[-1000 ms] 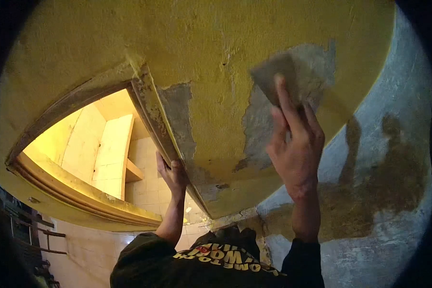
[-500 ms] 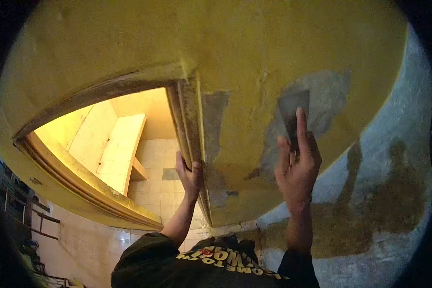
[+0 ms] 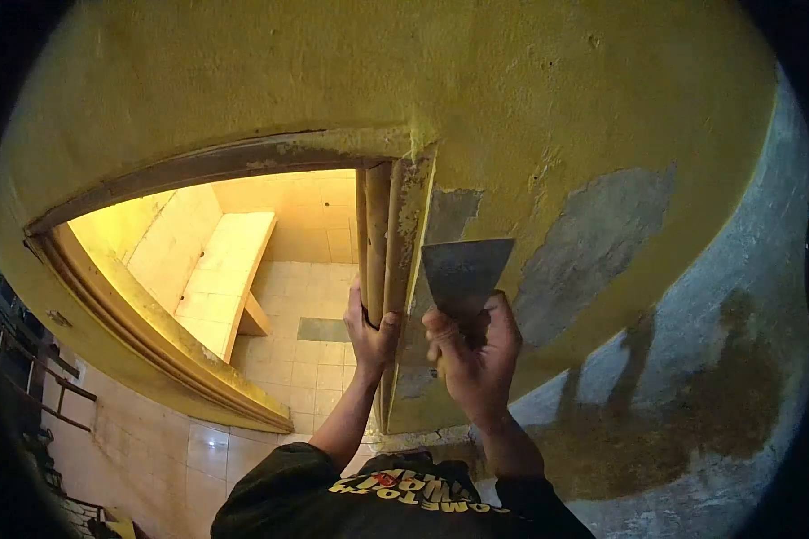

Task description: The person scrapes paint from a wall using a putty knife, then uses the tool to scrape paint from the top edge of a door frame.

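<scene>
My right hand (image 3: 478,364) is closed round the grip of a scraper (image 3: 467,274). Its wide, flat grey blade points up, in front of the wall beside the doorway. The handle is mostly hidden by my fingers. With my left hand (image 3: 373,340) I grip the right side of the door frame (image 3: 377,229), fingers round the inner edge and thumb toward the front. The frame's paint is worn and patchy. Right of it, the yellow wall (image 3: 620,108) has a large bare grey patch (image 3: 597,242) and a smaller grey patch (image 3: 452,214) near the frame.
Through the doorway shows a lit tiled room with a tiled bench (image 3: 225,260). The lower wall (image 3: 692,359) on the right is grey-white with a dark damp-looking area and shadows. Dark metal rails (image 3: 63,391) stand at the lower left on the tiled floor.
The scraper has moved left and down from the large grey patch to beside the door frame, its blade turning more upright. My left hand still grips the frame; the view has shifted.
</scene>
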Available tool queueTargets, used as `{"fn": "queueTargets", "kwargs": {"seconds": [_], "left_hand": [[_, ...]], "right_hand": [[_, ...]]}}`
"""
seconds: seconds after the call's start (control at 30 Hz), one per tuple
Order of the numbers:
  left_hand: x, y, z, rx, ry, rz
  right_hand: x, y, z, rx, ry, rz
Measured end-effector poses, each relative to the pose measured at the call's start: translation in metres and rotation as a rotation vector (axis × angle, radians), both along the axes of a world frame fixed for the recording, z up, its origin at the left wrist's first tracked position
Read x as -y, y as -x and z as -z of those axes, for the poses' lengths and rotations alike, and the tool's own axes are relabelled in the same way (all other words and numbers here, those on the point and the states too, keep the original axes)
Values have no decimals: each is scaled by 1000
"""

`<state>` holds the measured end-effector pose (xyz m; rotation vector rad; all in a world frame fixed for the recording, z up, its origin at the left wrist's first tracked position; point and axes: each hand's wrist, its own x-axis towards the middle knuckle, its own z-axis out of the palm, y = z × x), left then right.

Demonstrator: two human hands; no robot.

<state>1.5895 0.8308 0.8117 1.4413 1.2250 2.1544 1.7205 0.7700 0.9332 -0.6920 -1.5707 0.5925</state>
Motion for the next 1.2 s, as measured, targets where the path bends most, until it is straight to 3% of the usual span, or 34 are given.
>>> {"fn": "queueTargets", "kwargs": {"seconds": [0.07,0.27,0.4,0.5,0.6,0.63,0.73,0.77,1.0,1.07,1.13,1.17,1.2], "left_hand": [[6,-1,-5,12,55,33],[1,-1,1,58,124,20],[9,-4,-11,60,167,60],[-22,2,55,49,-41,-63],[2,-5,-3,114,138,83],[4,-7,-14,42,-4,21],[-4,-1,3,-38,-38,1],[5,-2,-7,4,56,43],[4,-4,-9,10,32,28],[-2,-11,8,119,33,0],[0,-19,8,35,98,-242],[4,-1,1,49,54,67],[3,-3,1,52,57,66]], "right_hand": [[3,5,-7,-279,392,-442],[6,13,-37,-391,699,-662],[0,15,-37,-358,721,-665],[-1,14,-49,-375,727,-622],[-2,15,-42,-355,712,-556],[-3,15,-50,-358,701,-589],[-5,13,-41,-350,687,-605],[-6,11,-39,-321,664,-581],[-7,15,-48,-345,643,-599],[-3,17,-49,-386,729,-573],[-2,21,-46,-367,703,-495],[-3,23,-46,-338,666,-408],[-4,23,-45,-336,669,-408]]}}
